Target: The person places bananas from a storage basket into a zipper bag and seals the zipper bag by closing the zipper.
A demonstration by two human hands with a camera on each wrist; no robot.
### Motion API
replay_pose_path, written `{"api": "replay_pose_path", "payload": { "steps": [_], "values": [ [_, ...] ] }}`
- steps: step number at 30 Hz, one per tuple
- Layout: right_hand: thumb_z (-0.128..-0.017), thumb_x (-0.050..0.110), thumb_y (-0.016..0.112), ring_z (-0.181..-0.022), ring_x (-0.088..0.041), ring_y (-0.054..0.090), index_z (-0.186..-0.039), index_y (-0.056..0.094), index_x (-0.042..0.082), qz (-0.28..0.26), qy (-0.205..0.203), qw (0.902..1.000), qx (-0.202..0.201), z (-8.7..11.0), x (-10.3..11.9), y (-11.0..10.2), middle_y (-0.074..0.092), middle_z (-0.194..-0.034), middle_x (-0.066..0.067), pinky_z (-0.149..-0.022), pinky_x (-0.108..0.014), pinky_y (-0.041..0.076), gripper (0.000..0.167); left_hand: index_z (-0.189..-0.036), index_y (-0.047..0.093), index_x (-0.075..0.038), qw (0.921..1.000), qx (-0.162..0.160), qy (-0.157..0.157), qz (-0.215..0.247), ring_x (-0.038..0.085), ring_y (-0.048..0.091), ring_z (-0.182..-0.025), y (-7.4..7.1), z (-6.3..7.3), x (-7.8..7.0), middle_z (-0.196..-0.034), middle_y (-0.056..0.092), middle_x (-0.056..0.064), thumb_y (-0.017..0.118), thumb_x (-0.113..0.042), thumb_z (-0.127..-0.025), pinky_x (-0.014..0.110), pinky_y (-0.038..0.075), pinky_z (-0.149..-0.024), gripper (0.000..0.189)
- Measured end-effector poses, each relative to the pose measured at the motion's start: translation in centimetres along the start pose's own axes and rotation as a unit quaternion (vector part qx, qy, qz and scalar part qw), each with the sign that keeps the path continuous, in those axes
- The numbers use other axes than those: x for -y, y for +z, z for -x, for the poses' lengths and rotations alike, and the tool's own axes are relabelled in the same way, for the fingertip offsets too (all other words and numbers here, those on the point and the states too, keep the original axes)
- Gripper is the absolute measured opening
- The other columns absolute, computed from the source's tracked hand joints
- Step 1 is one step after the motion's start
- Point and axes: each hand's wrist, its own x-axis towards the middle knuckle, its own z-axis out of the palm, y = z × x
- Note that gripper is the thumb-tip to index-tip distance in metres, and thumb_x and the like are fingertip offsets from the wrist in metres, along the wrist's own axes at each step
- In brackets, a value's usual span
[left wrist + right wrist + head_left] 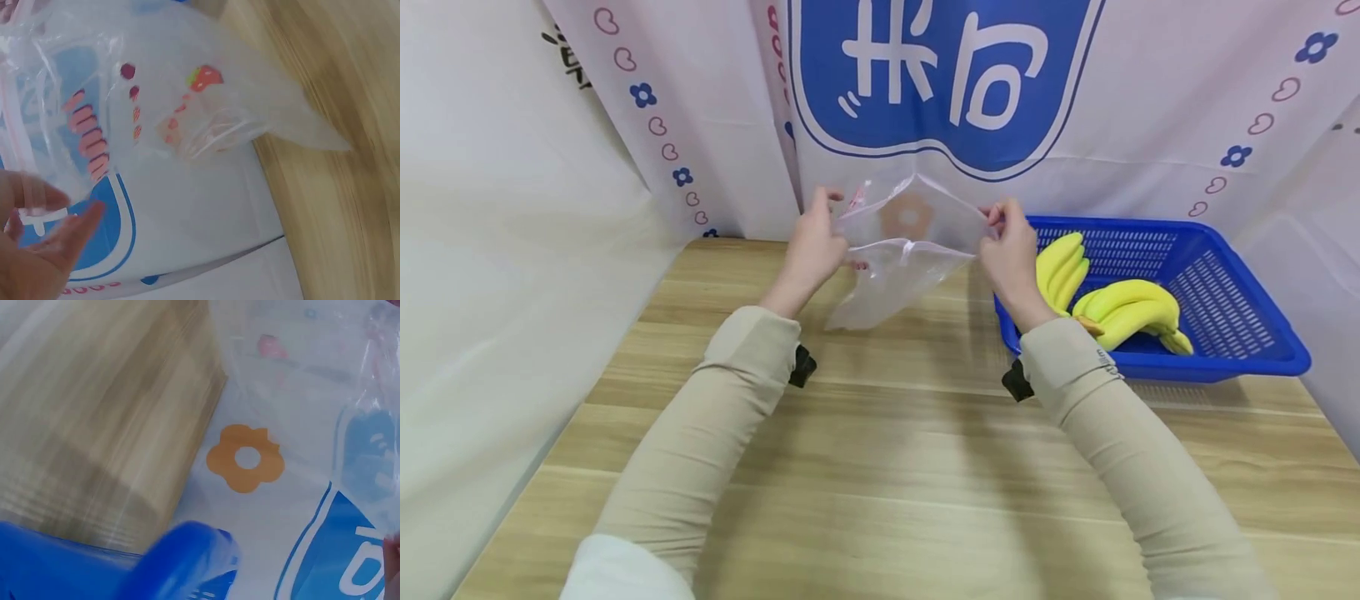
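A clear plastic bag (880,287) with small red prints hangs in the air above the table, its mouth spread apart and edged by a pinkish strip. My left hand (818,246) pinches one side of that mouth, and my right hand (1006,250) pinches the opposite side. In the left wrist view, the thumb and fingers of the left hand (47,231) show beside the bag (206,106), which carries a strawberry print. Only a sliver of the right hand (392,565) enters the right wrist view, where the bag (300,381) looks see-through.
Right of the bag stands a blue plastic basket (1217,367). It holds one banana bunch (1063,267) leaning at its left side and another bunch (1131,308) lying beside it. A printed cloth (1150,108) hangs behind the wooden table (895,467).
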Motion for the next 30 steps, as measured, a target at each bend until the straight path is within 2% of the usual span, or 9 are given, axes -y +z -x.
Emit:
{"api": "replay_pose_path", "payload": {
  "steps": [2,5,8,12,16,20,25,28,30],
  "values": [
    [-0.079,-0.016,0.037,-0.108,-0.031,0.062,-0.077,0.045,-0.004,-0.043,-0.039,0.9982,-0.017,-0.4,0.1,-0.3,0.066,-0.12,-0.02,-0.076,-0.03,0.045,0.015,-0.112,0.049,0.001,0.9991,-0.035,0.019,0.011,0.038,0.058,-0.111,-0.1,0.1,0.0,-0.119,0.061,0.025,0.044,0.015,-0.073,0.047,0.049,-0.093,0.042],
    [-0.082,-0.017,0.035,-0.118,-0.032,0.058,-0.073,0.058,-0.007,-0.007,-0.066,0.9975,0.022,-0.5,0.6,-0.4,0.063,-0.126,-0.018,-0.087,-0.035,0.049,0.026,-0.094,0.057,0.004,0.9972,-0.049,0.055,-0.013,0.037,0.058,-0.113,0.0,0.2,-0.4,-0.116,0.063,0.024,0.042,0.017,-0.074,0.045,0.048,-0.097,0.028],
    [-0.083,-0.014,0.034,-0.113,-0.033,0.059,-0.087,0.071,-0.003,0.078,-0.054,0.991,0.095,-0.5,1.3,-0.5,0.062,-0.128,-0.017,-0.086,-0.04,0.047,0.038,-0.106,0.068,-0.002,0.9963,0.016,0.044,-0.072,0.038,0.053,-0.122,0.0,0.1,-1.0,-0.132,0.056,0.022,0.044,0.016,-0.079,0.047,0.046,-0.101,0.04],
    [-0.086,-0.002,0.043,-0.098,-0.031,0.061,-0.108,0.069,0.0,0.138,-0.033,0.9798,0.141,-0.3,2.2,-0.4,0.068,-0.115,-0.017,-0.083,-0.041,0.048,0.033,-0.135,0.052,-0.003,0.9913,0.083,-0.021,-0.1,0.037,0.055,-0.12,0.3,-0.1,-1.5,-0.141,0.049,0.021,0.047,0.0,-0.088,0.045,0.049,-0.097,0.047],
    [-0.08,-0.002,0.052,-0.095,-0.03,0.058,-0.1,0.067,0.002,0.183,-0.057,0.97,0.15,-0.2,2.9,-0.3,0.065,-0.103,-0.017,-0.086,-0.044,0.048,0.024,-0.127,0.054,0.0,0.9965,0.029,-0.029,-0.073,0.033,0.058,-0.114,0.7,0.1,-1.7,-0.128,0.059,0.018,0.059,-0.011,-0.085,0.043,0.048,-0.097,0.044],
    [-0.081,-0.008,0.048,-0.099,-0.032,0.051,-0.092,0.07,0.009,0.274,-0.075,0.9413,0.182,-0.2,3.7,-0.5,0.058,-0.107,-0.015,-0.083,-0.049,0.049,0.03,-0.116,0.059,-0.006,0.9954,-0.001,0.002,-0.096,0.03,0.056,-0.113,0.8,0.4,-2.0,-0.123,0.059,0.012,0.065,0.0,-0.078,0.045,0.048,-0.094,0.039],
    [-0.09,-0.002,0.043,-0.11,-0.034,0.044,-0.108,0.073,0.012,0.374,-0.077,0.9019,0.202,-0.4,4.0,-1.2,0.049,-0.125,-0.017,-0.088,-0.05,0.047,0.038,-0.116,0.066,-0.011,0.9724,0.021,0.022,-0.231,0.032,0.052,-0.113,0.2,0.8,-2.5,-0.126,0.055,0.013,0.063,-0.003,-0.081,0.048,0.052,-0.085,0.036],
    [-0.089,0.001,0.042,-0.126,-0.041,0.038,-0.124,0.065,0.013,0.39,-0.067,0.8959,0.201,-0.7,3.8,-1.5,0.036,-0.145,-0.021,-0.098,-0.053,0.043,0.043,-0.12,0.064,-0.008,0.9555,0.051,0.016,-0.29,0.037,0.049,-0.116,0.0,1.0,-2.7,-0.131,0.049,0.019,0.062,-0.009,-0.084,0.05,0.051,-0.088,0.037],
    [-0.088,0.005,0.045,-0.135,-0.045,0.03,-0.135,0.055,0.014,0.379,-0.038,0.8982,0.22,-0.9,3.8,-1.7,0.021,-0.155,-0.022,-0.102,-0.058,0.04,0.05,-0.126,0.06,-0.006,0.9507,0.085,-0.001,-0.298,0.041,0.047,-0.121,-0.2,0.9,-2.7,-0.14,0.042,0.021,0.06,-0.011,-0.084,0.053,0.048,-0.094,0.042]
  ]
}}
